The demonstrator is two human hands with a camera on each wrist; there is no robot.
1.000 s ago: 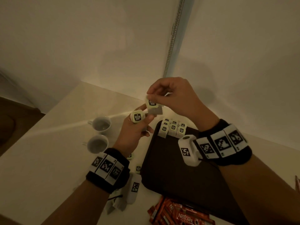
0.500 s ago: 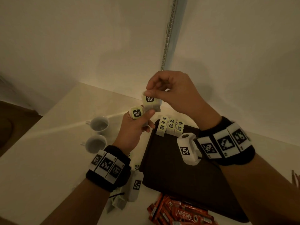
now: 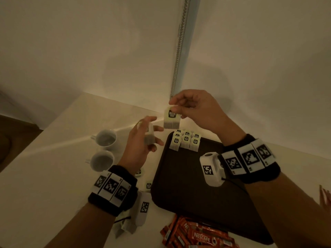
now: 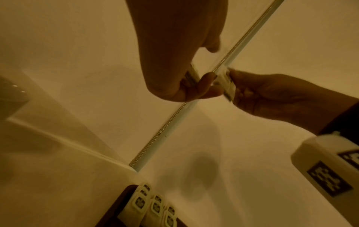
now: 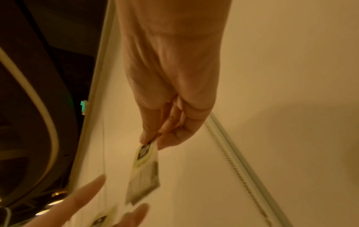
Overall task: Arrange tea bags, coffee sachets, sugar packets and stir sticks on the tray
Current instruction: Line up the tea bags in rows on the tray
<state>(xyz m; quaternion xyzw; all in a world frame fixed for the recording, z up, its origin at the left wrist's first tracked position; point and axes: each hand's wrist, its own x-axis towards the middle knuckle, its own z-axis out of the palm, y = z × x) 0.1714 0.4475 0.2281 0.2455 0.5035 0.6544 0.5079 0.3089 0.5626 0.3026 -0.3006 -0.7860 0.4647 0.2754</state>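
Observation:
My right hand (image 3: 174, 107) pinches the top of a pale green tea bag (image 3: 171, 119), which hangs above the tray's far left corner; the same tea bag (image 5: 144, 173) dangles from my fingertips (image 5: 149, 138) in the right wrist view. My left hand (image 3: 152, 125), just left of it, holds a second, blurred tea bag (image 3: 149, 136) between thumb and fingers. The dark brown tray (image 3: 188, 185) carries rows of several tea bags (image 3: 186, 140) at its far edge. Red coffee sachets (image 3: 197, 235) lie on the table in front of the tray.
Two white cups (image 3: 105, 138) (image 3: 101, 161) stand left of the tray. Loose tea bags (image 3: 148, 185) lie on the table under my left wrist. Reddish sticks (image 3: 325, 196) show at the right edge. Walls meet in a corner just behind the table.
The two tea bags were held close together. Now my left hand has dropped down and left with its bag, and my right hand still holds the other one up.

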